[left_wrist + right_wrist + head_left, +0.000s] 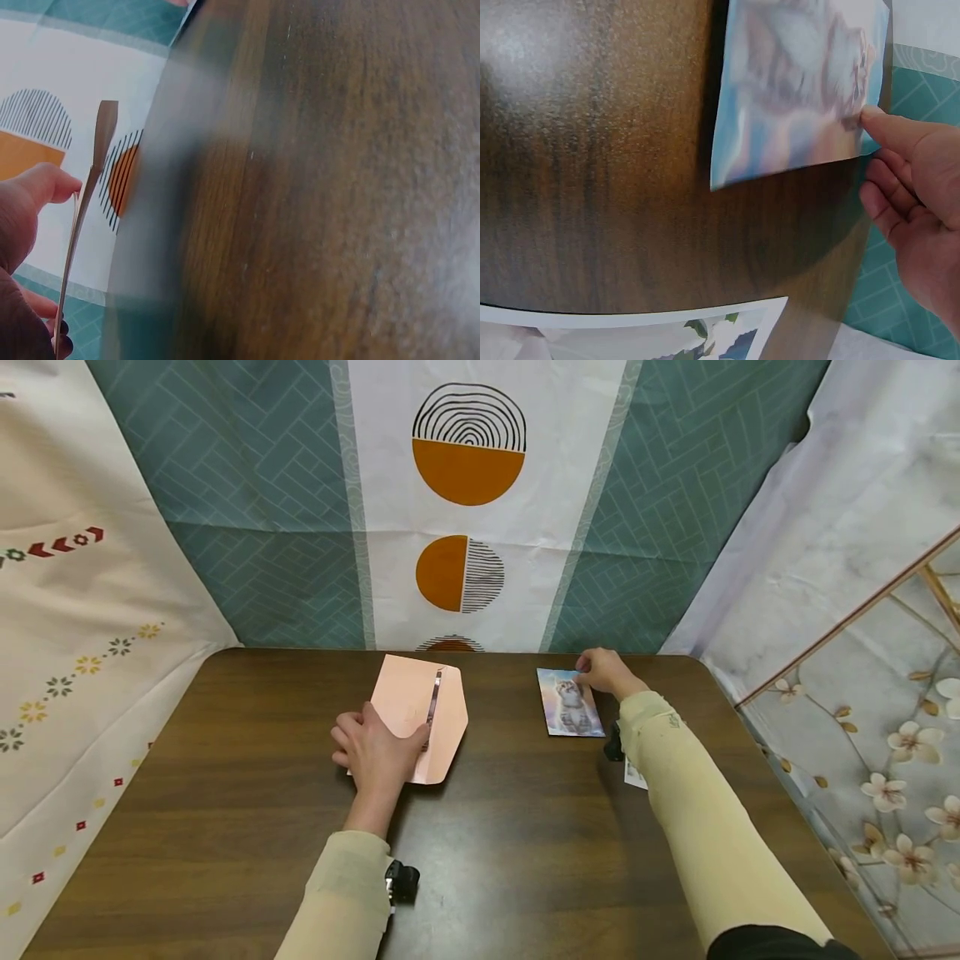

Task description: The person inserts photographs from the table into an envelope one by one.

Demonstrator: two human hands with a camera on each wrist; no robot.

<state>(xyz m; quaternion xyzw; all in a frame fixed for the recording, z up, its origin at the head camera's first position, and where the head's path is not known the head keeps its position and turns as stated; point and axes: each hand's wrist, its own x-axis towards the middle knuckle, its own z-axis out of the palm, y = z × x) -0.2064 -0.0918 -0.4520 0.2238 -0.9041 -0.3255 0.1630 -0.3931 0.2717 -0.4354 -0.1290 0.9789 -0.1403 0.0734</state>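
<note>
I'm at a table (525,868) in a small, curtained-off indoor nook; whether it belongs to a home or a studio, I can't tell. Patterned fabric makes the walls on three sides. At twelve o'clock hangs a teal-and-white cloth (262,468), with a brick-like line pattern and orange-and-black circles (468,472), its crosswise creases showing. From nine to eleven o'clock, a cream cloth (67,635) slants down in wrinkles, printed with little flowers and red motifs. From one to three o'clock, a pale marbled cloth (810,577) carries large white blossoms (911,741). The tabletop is dark, wood-grained and round-cornered, its far edge close against the teal hanging.
</note>
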